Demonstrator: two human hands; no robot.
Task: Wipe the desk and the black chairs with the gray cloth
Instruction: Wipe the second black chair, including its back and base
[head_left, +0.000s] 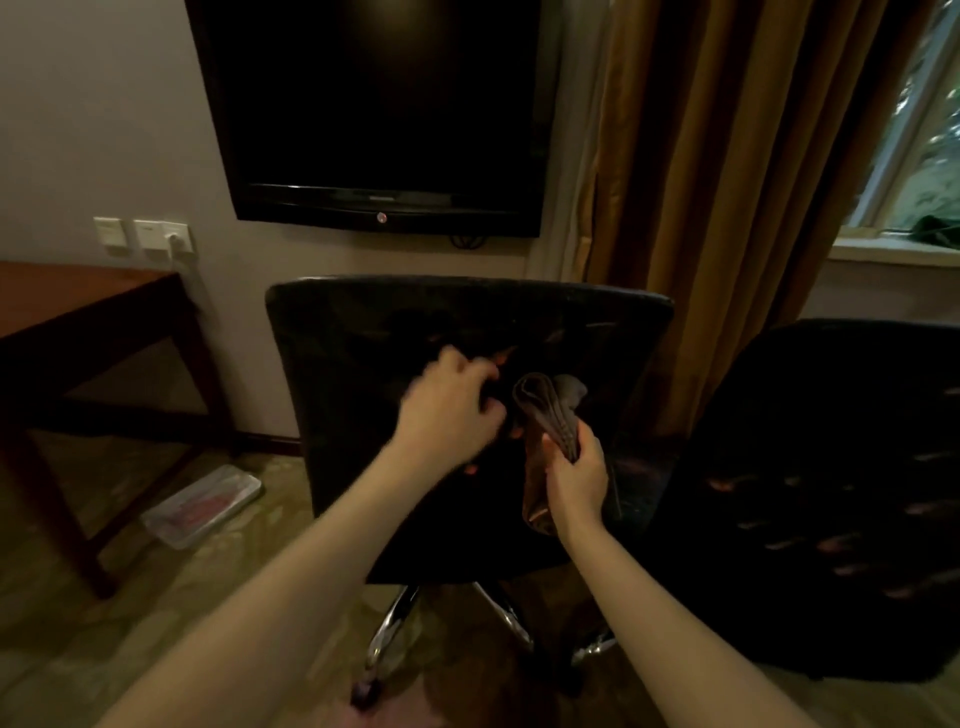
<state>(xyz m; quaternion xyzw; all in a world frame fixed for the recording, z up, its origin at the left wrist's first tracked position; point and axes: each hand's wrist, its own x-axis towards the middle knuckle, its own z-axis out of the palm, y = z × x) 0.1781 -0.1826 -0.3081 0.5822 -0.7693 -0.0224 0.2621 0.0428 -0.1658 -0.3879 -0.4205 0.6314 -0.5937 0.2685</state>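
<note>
The right hand (576, 478) clamps its fingers on the folded cloth (550, 410) above the chair (363, 338). The blurred left hand (452, 410) curls beside it, its grip unclear.

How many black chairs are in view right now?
2. The middle chair stands below the television; the right chair sits beside the curtain. Others may be off-frame.

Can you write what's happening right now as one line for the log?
right hand: grips folded gray cloth | left hand: blurred, fingers curled, beside cloth | where: over black chair | desk: at left
</note>
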